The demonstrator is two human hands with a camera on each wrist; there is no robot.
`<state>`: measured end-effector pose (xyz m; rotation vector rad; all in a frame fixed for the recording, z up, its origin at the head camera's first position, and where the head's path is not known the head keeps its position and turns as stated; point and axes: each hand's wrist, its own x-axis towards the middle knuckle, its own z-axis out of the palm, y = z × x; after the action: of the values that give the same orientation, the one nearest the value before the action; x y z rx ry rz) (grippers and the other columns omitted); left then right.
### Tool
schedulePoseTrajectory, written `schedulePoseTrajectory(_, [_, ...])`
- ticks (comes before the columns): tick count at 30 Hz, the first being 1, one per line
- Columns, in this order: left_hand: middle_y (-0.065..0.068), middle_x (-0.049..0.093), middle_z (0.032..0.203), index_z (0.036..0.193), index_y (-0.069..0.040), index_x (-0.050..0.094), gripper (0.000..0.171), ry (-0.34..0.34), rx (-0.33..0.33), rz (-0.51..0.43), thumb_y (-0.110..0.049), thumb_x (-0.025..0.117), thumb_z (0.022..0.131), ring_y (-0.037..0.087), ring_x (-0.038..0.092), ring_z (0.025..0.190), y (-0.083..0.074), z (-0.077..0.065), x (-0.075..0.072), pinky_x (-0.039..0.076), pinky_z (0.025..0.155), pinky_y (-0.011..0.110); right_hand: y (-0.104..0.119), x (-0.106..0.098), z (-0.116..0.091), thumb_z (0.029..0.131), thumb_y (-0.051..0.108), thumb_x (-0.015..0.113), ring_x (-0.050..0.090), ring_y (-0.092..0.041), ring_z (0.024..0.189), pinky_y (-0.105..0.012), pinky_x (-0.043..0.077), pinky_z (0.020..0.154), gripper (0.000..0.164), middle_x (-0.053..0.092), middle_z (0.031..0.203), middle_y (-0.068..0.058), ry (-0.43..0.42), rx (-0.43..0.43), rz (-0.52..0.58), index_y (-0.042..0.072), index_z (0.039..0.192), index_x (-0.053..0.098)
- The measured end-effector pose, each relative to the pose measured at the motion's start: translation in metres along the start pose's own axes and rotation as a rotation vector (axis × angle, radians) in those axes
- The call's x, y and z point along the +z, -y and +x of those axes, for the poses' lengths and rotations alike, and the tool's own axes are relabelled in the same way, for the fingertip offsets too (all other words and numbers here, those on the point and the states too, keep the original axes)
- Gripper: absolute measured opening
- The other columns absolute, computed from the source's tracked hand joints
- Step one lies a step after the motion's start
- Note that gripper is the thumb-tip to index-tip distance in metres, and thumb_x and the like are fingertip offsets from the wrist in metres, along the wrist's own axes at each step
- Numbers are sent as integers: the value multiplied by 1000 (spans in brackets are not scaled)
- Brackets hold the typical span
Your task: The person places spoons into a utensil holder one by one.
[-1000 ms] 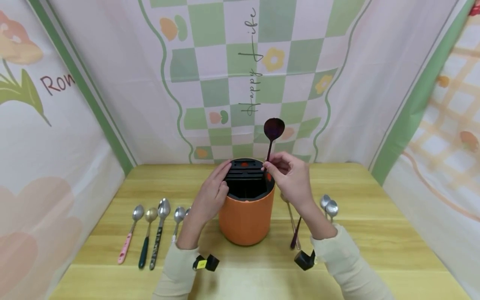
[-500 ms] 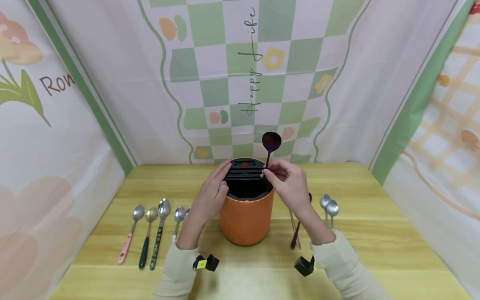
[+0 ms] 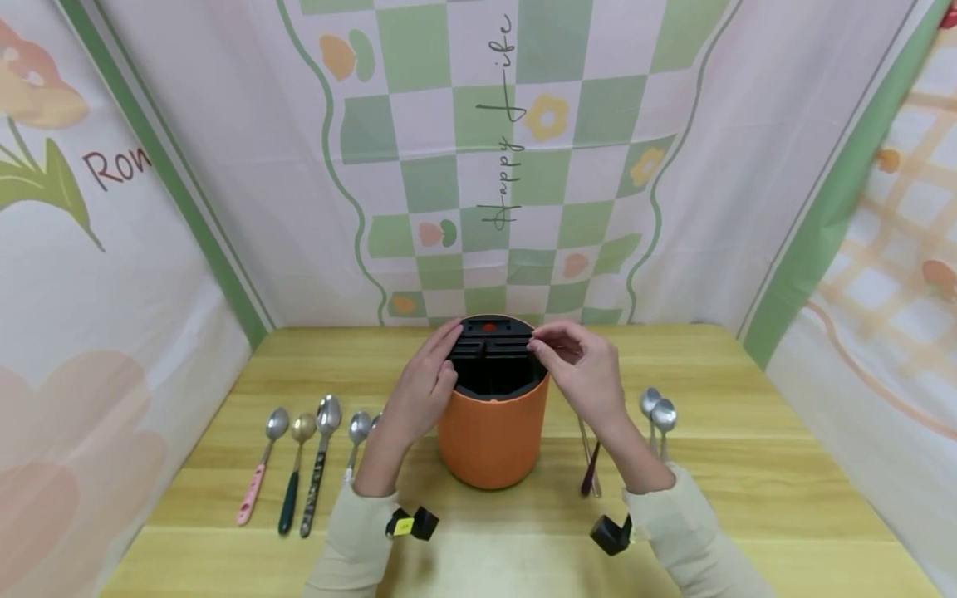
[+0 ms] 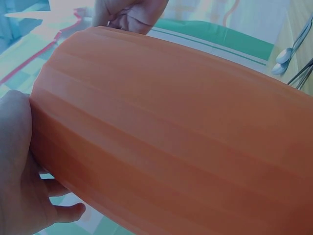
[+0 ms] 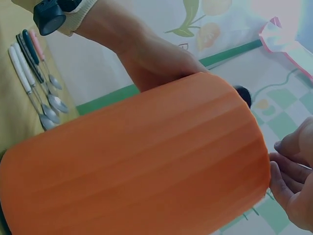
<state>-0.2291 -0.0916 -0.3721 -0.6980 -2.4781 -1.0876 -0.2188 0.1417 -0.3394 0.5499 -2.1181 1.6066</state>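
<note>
An orange utensil holder [image 3: 489, 444] with a slotted black insert [image 3: 497, 328] stands mid-table. My left hand [image 3: 414, 386] rests against its left rim, fingers fairly straight. At the right rim, my right hand [image 3: 586, 365] has its thumb and fingertips near each other, with no spoon visible between them. In the right wrist view a gap shows between thumb and finger of my right hand [image 5: 296, 171], close by the rim. A small dark rounded shape [image 5: 243, 95] shows past the holder's edge; what it is cannot be made out. The holder's depths are too dark to see into.
Left lie a pink-handled spoon [image 3: 254, 490], a green-handled spoon [image 3: 290, 490], a dark patterned-handled spoon [image 3: 317, 465] and paler-handled ones. Right of the holder are a dark purple handle [image 3: 591, 473] and silver spoons [image 3: 662, 415]. A printed cloth [image 3: 493, 166] hangs behind.
The dark round-bowled spoon my right hand held upright has sunk at the holder and is out of sight in the head view. My left hand has stayed put.
</note>
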Motion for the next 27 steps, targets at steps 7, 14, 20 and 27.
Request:
schedulePoseTrajectory(7, [4,35,161,151,-1,40,56,-6,4,-2,-11,37,96,24,35,148,0,1,0,33,120,44,-5,-11,-2,91,8,70,69,-4,84,-13,56,76,15,73,96,-19,-30,31,-41,-4,100,71])
schedulePoseTrajectory(14, [3,34,162,152,-2,40,56,-1,-7,6,-12,37,96,23,34,148,0,0,0,32,121,43,-15,-19,-6,91,5,68,70,-3,86,-13,56,79,15,72,97,-24,-66,57,-44,-6,101,69])
schedulePoseTrajectory(20, [5,35,161,151,0,41,56,-9,7,6,-11,37,96,24,35,148,0,0,0,33,120,44,-27,-28,-11,92,4,68,68,3,84,-13,56,80,17,72,97,-24,-70,80,-73,-9,102,68])
schedulePoseTrajectory(27, [4,36,161,151,-2,41,56,-11,10,5,-12,36,96,23,37,147,0,-1,1,35,119,44,-50,-41,-19,92,10,69,65,2,82,-9,54,78,15,73,99,-16,-20,192,-243,0,103,71])
